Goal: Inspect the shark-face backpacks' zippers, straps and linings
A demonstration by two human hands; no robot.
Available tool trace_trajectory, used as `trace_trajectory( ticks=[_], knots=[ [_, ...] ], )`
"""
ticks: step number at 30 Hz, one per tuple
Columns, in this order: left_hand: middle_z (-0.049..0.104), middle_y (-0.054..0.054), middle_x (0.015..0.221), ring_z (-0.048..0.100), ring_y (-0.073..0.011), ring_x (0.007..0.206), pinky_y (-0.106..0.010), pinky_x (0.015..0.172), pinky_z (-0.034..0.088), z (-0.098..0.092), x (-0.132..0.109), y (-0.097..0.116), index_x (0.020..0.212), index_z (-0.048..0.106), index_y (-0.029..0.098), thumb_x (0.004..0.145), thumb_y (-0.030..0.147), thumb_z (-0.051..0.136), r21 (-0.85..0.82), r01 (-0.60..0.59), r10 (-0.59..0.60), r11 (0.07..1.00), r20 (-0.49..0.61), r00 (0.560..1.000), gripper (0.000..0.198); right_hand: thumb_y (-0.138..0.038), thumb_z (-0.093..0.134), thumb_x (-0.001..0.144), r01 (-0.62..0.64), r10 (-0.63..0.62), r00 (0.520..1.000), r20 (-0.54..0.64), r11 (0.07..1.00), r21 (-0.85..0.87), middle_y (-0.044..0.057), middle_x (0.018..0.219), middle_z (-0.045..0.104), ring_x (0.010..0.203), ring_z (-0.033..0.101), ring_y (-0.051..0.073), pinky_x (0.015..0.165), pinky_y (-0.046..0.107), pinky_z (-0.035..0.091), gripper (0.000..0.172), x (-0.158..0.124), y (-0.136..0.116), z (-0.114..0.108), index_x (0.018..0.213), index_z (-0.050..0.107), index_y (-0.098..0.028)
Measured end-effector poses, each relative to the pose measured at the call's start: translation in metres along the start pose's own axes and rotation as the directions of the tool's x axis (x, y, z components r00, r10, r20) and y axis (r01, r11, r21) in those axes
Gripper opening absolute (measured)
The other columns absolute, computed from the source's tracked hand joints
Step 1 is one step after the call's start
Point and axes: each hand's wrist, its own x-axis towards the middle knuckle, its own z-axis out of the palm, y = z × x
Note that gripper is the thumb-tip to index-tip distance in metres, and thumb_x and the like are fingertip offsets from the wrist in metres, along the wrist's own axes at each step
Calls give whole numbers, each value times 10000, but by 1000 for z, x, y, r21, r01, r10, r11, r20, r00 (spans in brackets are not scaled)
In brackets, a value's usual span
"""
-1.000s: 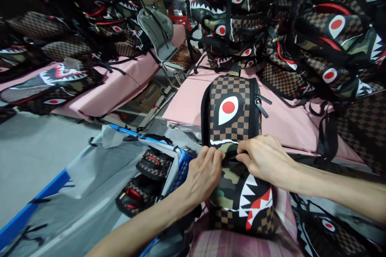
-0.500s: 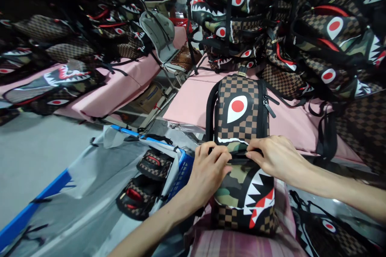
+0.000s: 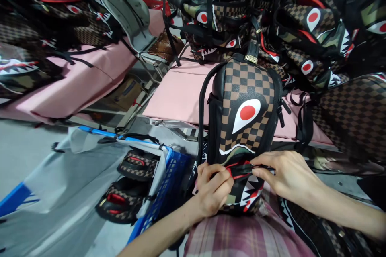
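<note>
A brown-and-black checkered backpack (image 3: 232, 88) stands upright in front of me, leaning slightly, with a red-and-white eye patch and shark teeth on its front. Across its lower front, the pocket opening (image 3: 239, 170) gapes and shows red edging inside. My left hand (image 3: 214, 186) is closed on the left end of that opening, fingers curled over the edge. At the opening's right end, my right hand (image 3: 283, 172) pinches the black pocket zipper between thumb and fingers; the exact part is partly hidden. Two zipper pulls (image 3: 282, 114) hang from the main compartment's right side.
Piles of similar bags (image 3: 193, 20) rise behind the pink-covered table (image 3: 181, 96). A blue crate (image 3: 177, 168) lined with grey sheeting holds two checkered bags (image 3: 120, 200) at my left. A grey chair (image 3: 129, 20) stands farther back. Another bag (image 3: 319, 225) lies low at my right.
The front pocket has come open, showing red edging. The backpack has tilted and come closer, its lower part now foreshortened. The view has swung rightward.
</note>
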Motion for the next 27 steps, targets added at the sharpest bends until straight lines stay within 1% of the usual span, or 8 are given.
trace_trajectory(
  ticks=[3,8,12,17,23,27],
  knots=[
    [640,19,727,537,-154,799,-360,754,336,2,-3,-2,752,607,202,837,130,478,-4,12,-12,1000,-7,1000,171,-281,482,846,-8,8,1000,16,1000,1,-8,858,710,755,659,173,608,246,410,219,4,-4,1,902,694,-271],
    [638,21,732,546,-144,763,-354,706,342,0,-6,-5,729,600,198,860,126,458,-37,73,-74,997,-8,997,206,-272,481,855,13,-13,1000,-6,1000,-23,-5,824,700,738,651,166,580,244,382,212,7,-11,6,900,688,-259],
    [632,14,736,541,-147,793,-345,704,351,-1,-6,-10,757,595,177,858,121,469,-60,26,-28,998,-29,999,170,-263,480,861,32,-31,999,-10,999,18,-17,820,691,741,646,157,595,242,383,203,9,-14,9,904,678,-263],
    [615,-4,746,519,-154,804,-329,683,357,-1,-5,-16,745,584,148,834,101,508,-71,-18,12,997,-91,996,126,-283,490,856,48,-47,998,-52,998,31,-22,803,686,716,645,160,587,253,380,188,12,-16,12,886,673,-252],
    [606,-20,778,497,-167,841,-336,687,357,0,-7,-19,760,582,129,837,91,495,-93,-55,47,994,-86,995,122,-318,480,871,62,-61,996,-67,998,15,-27,809,682,733,646,164,596,258,383,196,14,-16,17,875,666,-255],
    [603,-20,789,489,-165,844,-340,693,355,2,-9,-20,762,578,117,824,77,508,-103,-50,41,993,-90,995,102,-313,481,875,77,-77,993,-87,997,-2,-25,813,680,743,643,163,605,259,382,191,15,-17,22,861,662,-254]
  ],
)
